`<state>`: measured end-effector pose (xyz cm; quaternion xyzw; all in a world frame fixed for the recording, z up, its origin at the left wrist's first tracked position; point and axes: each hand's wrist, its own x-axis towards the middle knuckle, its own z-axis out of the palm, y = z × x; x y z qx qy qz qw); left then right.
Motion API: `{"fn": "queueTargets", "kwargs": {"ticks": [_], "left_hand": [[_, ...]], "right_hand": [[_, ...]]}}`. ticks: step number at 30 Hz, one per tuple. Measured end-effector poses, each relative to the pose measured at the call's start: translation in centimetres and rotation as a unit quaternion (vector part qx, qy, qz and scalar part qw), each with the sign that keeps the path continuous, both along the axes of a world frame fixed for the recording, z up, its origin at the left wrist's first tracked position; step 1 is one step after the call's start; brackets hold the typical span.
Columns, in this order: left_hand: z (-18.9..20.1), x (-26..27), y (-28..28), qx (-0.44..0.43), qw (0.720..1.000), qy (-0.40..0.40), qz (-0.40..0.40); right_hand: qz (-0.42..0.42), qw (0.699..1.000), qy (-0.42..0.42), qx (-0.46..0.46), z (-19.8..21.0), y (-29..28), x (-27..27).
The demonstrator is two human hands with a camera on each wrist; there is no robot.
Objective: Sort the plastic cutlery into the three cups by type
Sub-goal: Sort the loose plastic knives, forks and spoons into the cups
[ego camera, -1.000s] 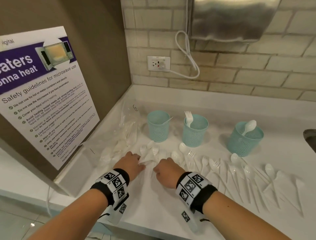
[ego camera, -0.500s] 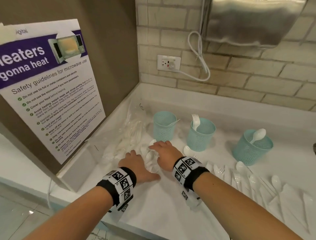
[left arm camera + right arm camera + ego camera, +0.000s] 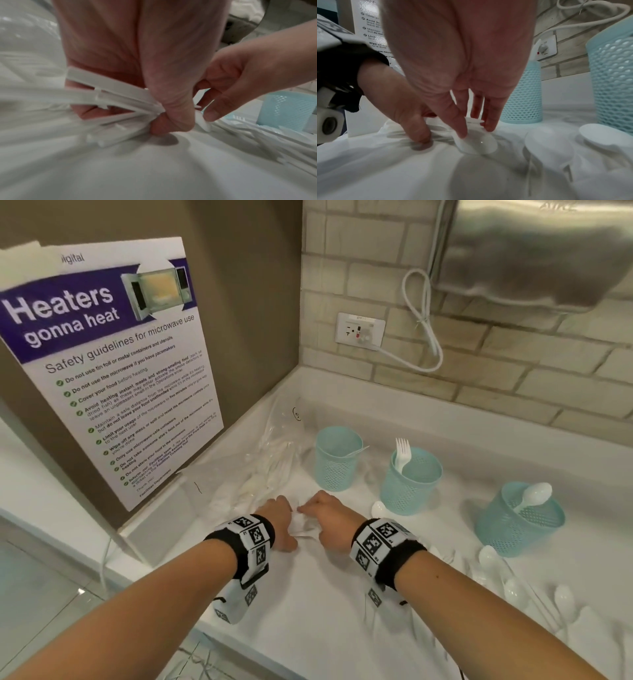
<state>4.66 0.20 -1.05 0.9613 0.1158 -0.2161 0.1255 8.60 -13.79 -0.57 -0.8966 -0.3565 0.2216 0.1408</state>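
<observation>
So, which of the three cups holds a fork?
The middle cup: a white fork stands in it, tines up. The right cup holds a spoon; the left cup shows only a thin tip.

Both forearms were extended side by side, hands close together and palms down over the worktop [image 3: 308, 607]. The left hand [image 3: 278, 520] clenched a bundle of cutlery handles [image 3: 120, 86] under its curled thumb. The right hand [image 3: 330, 517] pointed its fingers downward, pinching a spoon [image 3: 477, 143].
</observation>
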Motion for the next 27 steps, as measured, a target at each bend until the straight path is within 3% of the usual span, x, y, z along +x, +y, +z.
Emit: {"fn": "queueTargets", "kwargs": {"ticks": [5, 10, 14, 20, 23, 27], "left_hand": [[-0.2, 0.5, -0.4, 0.035, 0.999, 0.005, -0.025], [-1.1, 0.4, -0.2, 0.047, 0.997, -0.026, -0.063], [-1.7, 0.1, 0.1, 0.002, 0.998, -0.030, -0.057], [-1.6, 0.0, -0.1, -0.008, 0.995, -0.062, -0.083], [-0.5, -0.1, 0.1, -0.067, 0.988, -0.109, -0.085], [2.4, 0.1, 0.3, -0.280, 0.949, -0.136, -0.042]], "right_hand": [[-0.060, 0.996, -0.003, 0.059, -0.1, 0.1, 0.0], [-0.005, 0.996, -0.062, -0.059, 0.3, -0.1, 0.6], [-0.012, 0.993, -0.117, -0.023, 0.2, -0.9, 0.7], [-0.061, 0.995, -0.019, 0.082, 0.0, -2.3, 0.4], [-0.071, 0.981, -0.029, 0.178, 1.2, -3.5, 0.1], [-0.104, 0.946, -0.090, 0.295, 3.9, -5.2, 0.1]]}}
